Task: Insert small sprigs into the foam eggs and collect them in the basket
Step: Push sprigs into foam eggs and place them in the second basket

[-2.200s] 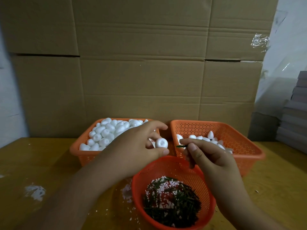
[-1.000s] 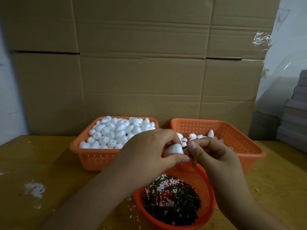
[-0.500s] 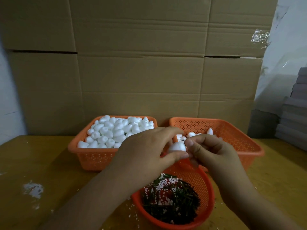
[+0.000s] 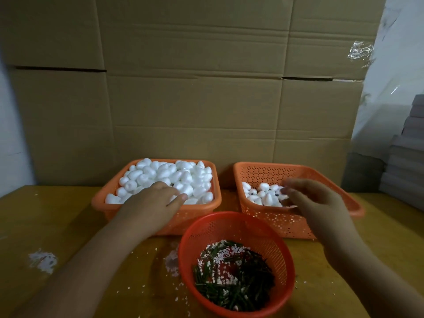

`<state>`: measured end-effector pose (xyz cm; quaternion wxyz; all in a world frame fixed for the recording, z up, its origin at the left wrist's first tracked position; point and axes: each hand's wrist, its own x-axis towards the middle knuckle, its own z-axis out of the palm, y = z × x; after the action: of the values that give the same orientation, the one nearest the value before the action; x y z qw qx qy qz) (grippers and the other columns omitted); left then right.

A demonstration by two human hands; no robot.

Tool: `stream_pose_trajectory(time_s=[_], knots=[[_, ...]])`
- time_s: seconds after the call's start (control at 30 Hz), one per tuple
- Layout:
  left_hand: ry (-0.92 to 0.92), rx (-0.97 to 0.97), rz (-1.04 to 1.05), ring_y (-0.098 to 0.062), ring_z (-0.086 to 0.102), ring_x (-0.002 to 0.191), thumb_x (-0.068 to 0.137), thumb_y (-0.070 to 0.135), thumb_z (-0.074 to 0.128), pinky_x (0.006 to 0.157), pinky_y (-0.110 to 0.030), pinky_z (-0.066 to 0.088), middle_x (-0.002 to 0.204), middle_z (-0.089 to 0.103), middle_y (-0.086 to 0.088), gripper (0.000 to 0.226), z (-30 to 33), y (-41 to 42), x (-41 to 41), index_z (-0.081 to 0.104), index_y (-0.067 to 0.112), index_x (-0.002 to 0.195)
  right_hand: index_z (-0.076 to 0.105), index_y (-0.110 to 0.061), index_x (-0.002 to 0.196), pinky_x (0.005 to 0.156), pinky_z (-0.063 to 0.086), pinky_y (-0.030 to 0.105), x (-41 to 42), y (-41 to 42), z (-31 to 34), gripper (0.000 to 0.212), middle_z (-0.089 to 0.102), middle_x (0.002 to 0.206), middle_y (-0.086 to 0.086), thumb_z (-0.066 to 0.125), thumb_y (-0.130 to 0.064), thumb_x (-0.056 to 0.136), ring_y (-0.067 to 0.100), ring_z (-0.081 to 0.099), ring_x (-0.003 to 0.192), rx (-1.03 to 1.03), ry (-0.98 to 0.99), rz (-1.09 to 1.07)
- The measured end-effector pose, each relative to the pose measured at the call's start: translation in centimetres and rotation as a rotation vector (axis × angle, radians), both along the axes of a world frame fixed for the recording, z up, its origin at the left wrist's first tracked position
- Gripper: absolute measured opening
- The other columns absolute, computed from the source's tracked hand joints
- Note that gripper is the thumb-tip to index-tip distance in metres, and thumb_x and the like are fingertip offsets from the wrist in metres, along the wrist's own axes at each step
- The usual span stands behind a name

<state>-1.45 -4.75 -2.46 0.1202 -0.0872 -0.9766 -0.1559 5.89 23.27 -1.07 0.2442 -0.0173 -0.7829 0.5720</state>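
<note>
No writing, label, brand or number can be read anywhere here.

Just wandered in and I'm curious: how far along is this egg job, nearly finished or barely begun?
Barely begun, it seems. Done: a small cluster of foam eggs lies in the right basket. In hand: the left hand reaches into the heaped left basket; the right hand hovers over the right basket, apparently holding nothing. Left: that full heap of plain eggs, with many sprigs waiting in the round basket.
</note>
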Motion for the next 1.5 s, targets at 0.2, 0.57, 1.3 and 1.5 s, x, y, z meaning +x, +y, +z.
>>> stream_pose_trajectory(time_s=[0.2, 0.57, 1.3, 1.5], knots=[[0.000, -0.007, 0.032, -0.011, 0.050, 0.114, 0.097, 0.058, 0.035, 0.083, -0.031, 0.041, 0.126, 0.051, 0.011, 0.039, -0.3, -0.1, -0.1, 0.064, 0.039, 0.113, 0.069, -0.037, 0.098, 0.082, 0.052, 0.016, 1.1, -3.5, -2.2, 0.015, 0.069, 0.094, -0.018, 0.062, -0.025, 0.093, -0.004, 0.063, 0.088, 0.573, -0.113, 0.473], [0.063, -0.010, 0.058, -0.013, 0.051, 0.078, 0.099, 0.053, 0.033, 0.063, -0.031, 0.038, 0.072, 0.050, 0.013, 0.038, -0.4, 0.1, 0.2, 0.051, 0.029, 0.076, 0.059, -0.040, 0.122, 0.101, 0.044, 0.024, 1.0, -4.0, -3.9, 0.036, 0.053, 0.124, -0.019, 0.063, -0.046, 0.086, 0.000, 0.050, 0.116, 1.101, -0.191, 0.615], [0.046, 0.422, -0.004, -0.002, 0.064, 0.082, 0.090, 0.045, 0.062, 0.076, -0.031, 0.048, 0.082, 0.070, 0.019, 0.008, -0.5, -0.2, -0.6, 0.056, 0.041, 0.087, 0.059, -0.043, 0.108, 0.061, 0.032, 0.002, 0.8, -4.3, -5.1, 0.019, 0.067, 0.103, -0.021, 0.052, -0.047, 0.092, -0.006, 0.058, 0.089, 1.039, -0.133, 0.463], [0.419, 0.323, -0.140, -0.003, 0.056, 0.083, 0.096, 0.032, 0.056, 0.069, -0.025, 0.046, 0.087, 0.060, 0.020, 0.017, -0.7, 2.0, 0.8, 0.064, 0.037, 0.110, 0.060, -0.041, 0.110, 0.065, 0.033, 0.002, 0.8, -4.3, -5.1, 0.020, 0.066, 0.105, -0.021, 0.053, -0.046, 0.092, -0.005, 0.059, 0.092, 1.032, -0.128, 0.487]])
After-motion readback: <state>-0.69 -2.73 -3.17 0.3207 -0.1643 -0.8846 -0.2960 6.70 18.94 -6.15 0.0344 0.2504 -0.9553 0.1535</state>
